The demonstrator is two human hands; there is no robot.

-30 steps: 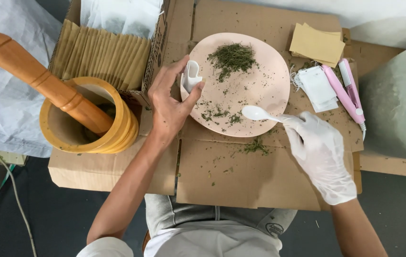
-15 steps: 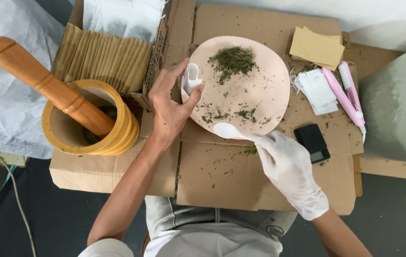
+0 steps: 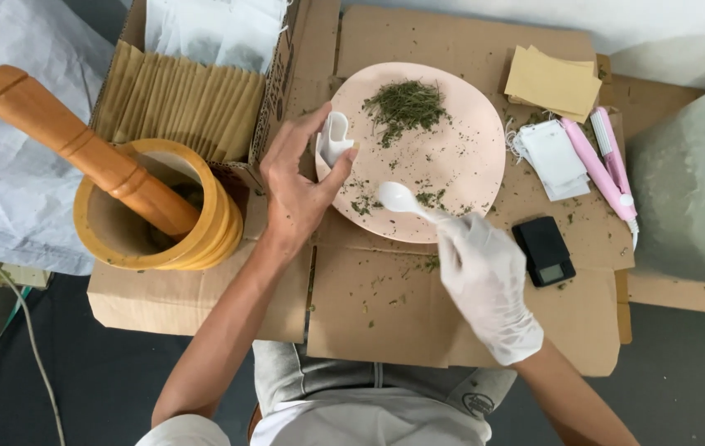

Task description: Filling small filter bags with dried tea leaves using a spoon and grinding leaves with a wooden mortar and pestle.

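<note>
Pinching a small white filter bag [image 3: 335, 136] between thumb and fingers, the bare left hand [image 3: 299, 186] held it at the left rim of the pink plate [image 3: 460, 165]. The gloved right hand [image 3: 484, 277] was closed around a white plastic spoon [image 3: 402, 200], whose bowl lay over scattered dried herbs [image 3: 406, 103]. A wooden mortar [image 3: 162, 239] and pestle [image 3: 80, 144] stood left; a black pocket scale [image 3: 544, 250] lay right.

Spoon [image 3: 402, 201] handle hidden inside gloved right hand [image 3: 484, 277]; mortar [image 3: 158, 211] contents unclear
</note>
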